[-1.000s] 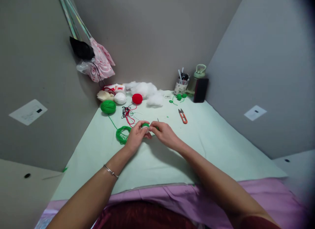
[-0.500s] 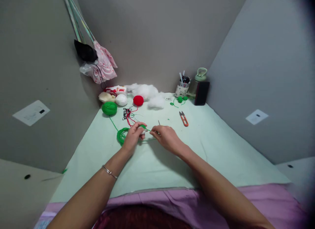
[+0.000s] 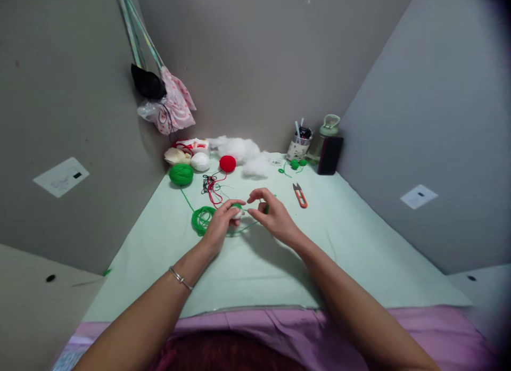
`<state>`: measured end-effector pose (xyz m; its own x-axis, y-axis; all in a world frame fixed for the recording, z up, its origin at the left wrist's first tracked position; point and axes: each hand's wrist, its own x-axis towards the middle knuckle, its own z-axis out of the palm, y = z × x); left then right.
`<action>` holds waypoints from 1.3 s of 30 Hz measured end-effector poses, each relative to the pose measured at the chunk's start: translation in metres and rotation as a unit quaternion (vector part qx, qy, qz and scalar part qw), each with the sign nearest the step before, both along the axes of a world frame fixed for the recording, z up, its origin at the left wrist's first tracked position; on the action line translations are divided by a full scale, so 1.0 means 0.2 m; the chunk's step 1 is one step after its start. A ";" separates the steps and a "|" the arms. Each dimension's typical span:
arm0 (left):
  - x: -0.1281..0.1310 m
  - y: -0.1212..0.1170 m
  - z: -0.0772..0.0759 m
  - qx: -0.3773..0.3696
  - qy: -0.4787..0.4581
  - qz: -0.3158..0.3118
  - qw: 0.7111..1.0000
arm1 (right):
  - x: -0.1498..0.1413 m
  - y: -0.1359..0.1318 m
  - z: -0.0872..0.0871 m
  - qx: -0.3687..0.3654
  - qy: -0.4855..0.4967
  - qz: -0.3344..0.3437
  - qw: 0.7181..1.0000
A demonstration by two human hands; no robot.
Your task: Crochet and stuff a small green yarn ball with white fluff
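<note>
A small green-and-white yarn piece (image 3: 237, 213) is pinched between the thumb and fingers of my left hand (image 3: 219, 226). Just right of it is my right hand (image 3: 275, 214), its thumb and index finger spread apart. Its other fingers are curled in, with a bit of green yarn (image 3: 267, 207) showing among them. Whether a tool also lies in that palm is hidden. A green strand runs between the two hands, low over the table. Beside my left hand lies a loose coil of green yarn (image 3: 195, 222), linked by a strand to a green yarn ball (image 3: 181, 174).
Behind the hands sit a red yarn ball (image 3: 227, 164), a white yarn ball (image 3: 200, 162), tangled dark yarn (image 3: 208, 184) and white stuffing (image 3: 255, 167). Orange thread snips (image 3: 300, 196) lie to the right. A pen cup (image 3: 298, 149), bottle (image 3: 329, 126) and dark phone (image 3: 330, 155) stand at the back.
My right thumb and index finger have parted from their pinch near the yarn piece, and the hand has turned. My left hand keeps its hold. The whole view has shifted slightly.
</note>
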<state>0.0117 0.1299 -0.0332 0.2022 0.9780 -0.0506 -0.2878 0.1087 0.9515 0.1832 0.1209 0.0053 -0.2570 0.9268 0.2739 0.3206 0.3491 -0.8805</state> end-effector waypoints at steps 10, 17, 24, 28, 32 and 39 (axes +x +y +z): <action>0.02 -0.02 0.00 -0.005 -0.020 -0.017 1.000 | -0.02 0.04 -0.08 0.026 -0.126 -0.010 0.992; 0.04 -0.03 -0.01 0.004 -0.030 -0.058 0.998 | -0.03 0.04 -0.09 -0.039 -0.098 -0.011 0.994; -0.01 -0.02 0.02 0.026 0.006 -0.107 0.994 | 0.00 0.04 -0.05 -0.078 -0.099 0.011 0.992; -0.02 0.00 0.00 0.038 0.042 -0.110 0.992 | 0.02 0.03 -0.02 -0.075 -0.113 0.018 0.991; 0.00 0.02 -0.03 0.051 0.083 -0.079 0.992 | 0.00 0.01 -0.01 -0.069 -0.123 0.007 0.990; 0.02 0.05 -0.08 0.090 0.155 0.032 0.983 | -0.08 -0.02 -0.07 -0.060 -0.136 -0.021 0.989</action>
